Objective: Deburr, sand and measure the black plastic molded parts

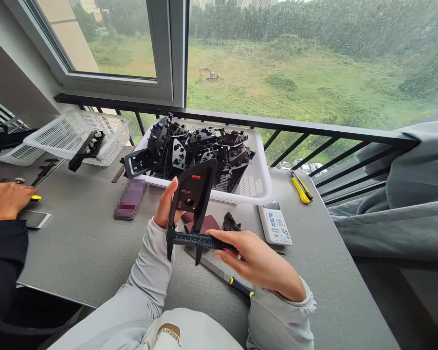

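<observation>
Left hand (167, 206) grips the black plastic bracket (194, 192) upright at centre, just before the white basket (257, 187); right hand (253, 260) pinches the black caliper (195, 239) across its lower edge. For a true reading, the jaws should seat squarely, without tilt. The bracket's long axis runs 6 to 12 o'clock, the caliper's 9 to 3.
</observation>
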A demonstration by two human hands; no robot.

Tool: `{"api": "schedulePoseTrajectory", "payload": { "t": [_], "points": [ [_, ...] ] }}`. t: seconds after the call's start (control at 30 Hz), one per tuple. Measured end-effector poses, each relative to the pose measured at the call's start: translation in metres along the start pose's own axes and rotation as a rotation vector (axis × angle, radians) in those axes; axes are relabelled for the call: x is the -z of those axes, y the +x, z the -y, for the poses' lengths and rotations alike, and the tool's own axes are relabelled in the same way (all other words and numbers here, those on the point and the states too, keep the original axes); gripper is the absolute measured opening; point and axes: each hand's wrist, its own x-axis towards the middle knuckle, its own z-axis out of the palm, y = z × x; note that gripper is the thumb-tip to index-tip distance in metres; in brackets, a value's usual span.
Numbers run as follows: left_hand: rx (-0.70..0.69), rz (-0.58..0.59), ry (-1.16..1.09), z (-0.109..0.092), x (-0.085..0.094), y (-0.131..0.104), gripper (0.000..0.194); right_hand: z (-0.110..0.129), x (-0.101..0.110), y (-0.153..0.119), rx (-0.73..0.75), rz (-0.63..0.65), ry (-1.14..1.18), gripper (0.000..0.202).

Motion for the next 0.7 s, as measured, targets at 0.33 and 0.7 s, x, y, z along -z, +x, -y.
{"api": "schedulePoseTrajectory", "payload": {
  "t": [0.33,0.7],
  "points": [
    [-0.011,0.017,-0.086,-0.004,-0.009,-0.005,0.048,-0.004,-0.002,0.001,0.024,-0.061,0.052,0.042],
    [-0.014,-0.011,0.022,-0.002,-0.014,-0.004,0.042,-0.018,-0.007,0.011,-0.085,-0.809,0.040,0.037]
  ]
}}
